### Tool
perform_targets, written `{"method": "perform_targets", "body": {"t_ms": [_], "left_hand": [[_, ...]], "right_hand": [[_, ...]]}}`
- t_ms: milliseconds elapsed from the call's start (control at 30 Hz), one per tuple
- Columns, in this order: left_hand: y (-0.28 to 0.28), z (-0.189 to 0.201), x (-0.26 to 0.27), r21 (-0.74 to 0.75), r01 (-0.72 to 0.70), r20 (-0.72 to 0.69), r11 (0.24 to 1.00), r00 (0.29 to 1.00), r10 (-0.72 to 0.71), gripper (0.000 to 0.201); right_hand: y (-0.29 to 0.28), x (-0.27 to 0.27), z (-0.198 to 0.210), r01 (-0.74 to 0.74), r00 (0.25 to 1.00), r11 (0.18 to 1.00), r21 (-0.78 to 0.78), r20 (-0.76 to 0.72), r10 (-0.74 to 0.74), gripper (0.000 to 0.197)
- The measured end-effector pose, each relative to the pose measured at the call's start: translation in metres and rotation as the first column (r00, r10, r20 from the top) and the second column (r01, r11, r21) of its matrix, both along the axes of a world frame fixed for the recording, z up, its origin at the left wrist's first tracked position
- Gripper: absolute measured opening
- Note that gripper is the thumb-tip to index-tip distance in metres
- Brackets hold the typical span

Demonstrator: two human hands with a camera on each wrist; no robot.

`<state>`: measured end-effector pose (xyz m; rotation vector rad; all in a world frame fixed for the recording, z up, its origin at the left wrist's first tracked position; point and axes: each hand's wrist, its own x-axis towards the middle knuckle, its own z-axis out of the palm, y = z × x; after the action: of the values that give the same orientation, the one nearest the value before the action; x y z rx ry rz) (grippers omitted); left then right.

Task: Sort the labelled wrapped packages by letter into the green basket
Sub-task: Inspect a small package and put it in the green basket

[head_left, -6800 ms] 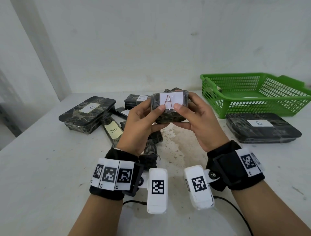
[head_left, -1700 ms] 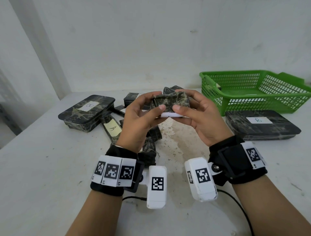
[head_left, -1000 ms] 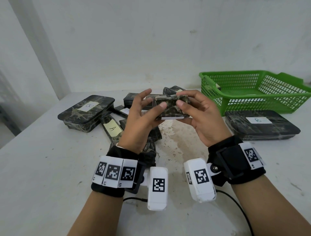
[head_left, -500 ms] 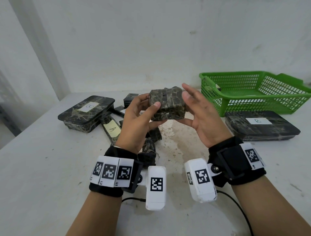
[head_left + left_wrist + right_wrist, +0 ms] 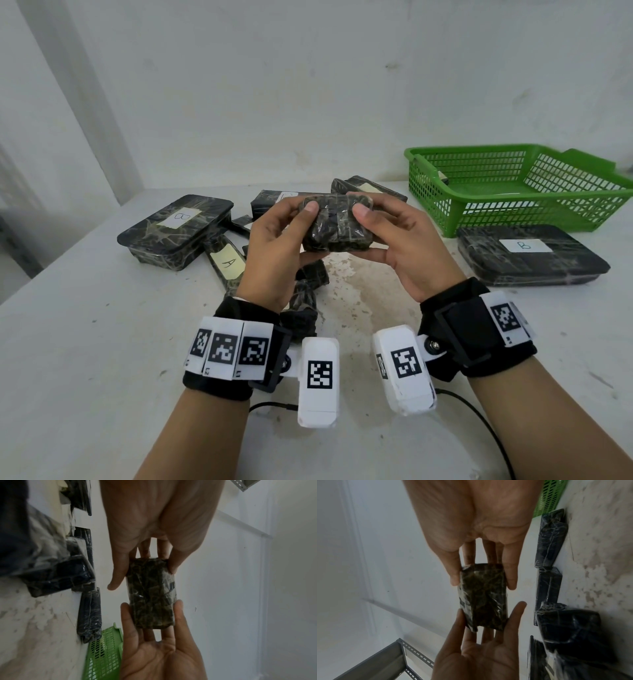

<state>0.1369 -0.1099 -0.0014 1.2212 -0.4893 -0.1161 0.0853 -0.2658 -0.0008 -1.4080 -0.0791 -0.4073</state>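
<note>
Both hands are holding one small block-shaped package wrapped in dark marbled film (image 5: 337,222) above the table's middle: the left hand (image 5: 277,250) is pinching its left end, the right hand (image 5: 407,246) its right end, no label showing. The green plastic mesh basket (image 5: 513,205) at two o'clock is looking almost empty. Flat B-labelled packages (image 5: 527,255) are lying at three and ten o'clock, so most sorting seems left.

Bare storeroom/workrm: white plaster walls, stained white table (image 5: 102,359), grey slotted-angle shelving (image 5: 388,660), green basket (image 5: 513,192).
</note>
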Motion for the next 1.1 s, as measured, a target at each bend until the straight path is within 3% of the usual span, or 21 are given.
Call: {"method": "perform_targets", "body": {"t_ms": [200, 333, 500, 667, 767, 867, 1100], "left_hand": [[-0.001, 0.001, 0.0, 0.01, -0.012, -0.035, 1.0, 0.999, 0.012, 0.019], [-0.001, 0.0, 0.001, 0.015, -0.025, -0.037, 1.0, 0.999, 0.026, 0.019], [-0.004, 0.0, -0.002, 0.035, 0.014, -0.016, 0.999, 1.0, -0.013, 0.023], [-0.003, -0.002, 0.0, 0.03, -0.003, -0.027, 1.0, 1.0, 0.004, 0.026], [-0.005, 0.0, -0.002, 0.024, -0.004, -0.032, 1.0, 0.999, 0.005, 0.024], [-0.006, 0.001, -0.004, 0.036, 0.045, -0.028, 0.998, 0.999, -0.044, 0.027], [-0.006, -0.002, -0.001, 0.042, 0.047, -0.026, 0.998, 0.999, -0.046, 0.032]], "right_hand": [[0.0, 0.001, 0.0, 0.005, 1.0, 1.0, -0.016, -0.018, -0.005, 0.018], [0.004, 0.0, 0.001, -0.012, 0.999, 1.0, -0.014, -0.034, 0.012, 0.042], [0.004, 0.0, -0.001, 0.078, 0.997, 0.996, -0.036, -0.005, -0.078, 0.008], [0.008, -0.001, 0.001, 0.054, 0.998, 0.997, -0.063, -0.027, -0.055, 0.014], [0.009, -0.003, 0.003, 0.061, 0.997, 0.996, -0.062, -0.046, -0.064, 0.038], [0.009, -0.004, 0.004, 0.104, 0.995, 0.994, -0.021, -0.007, -0.104, 0.016], [0.011, -0.004, 0.004, 0.099, 0.995, 0.995, -0.025, -0.003, -0.099, 0.023]]}}
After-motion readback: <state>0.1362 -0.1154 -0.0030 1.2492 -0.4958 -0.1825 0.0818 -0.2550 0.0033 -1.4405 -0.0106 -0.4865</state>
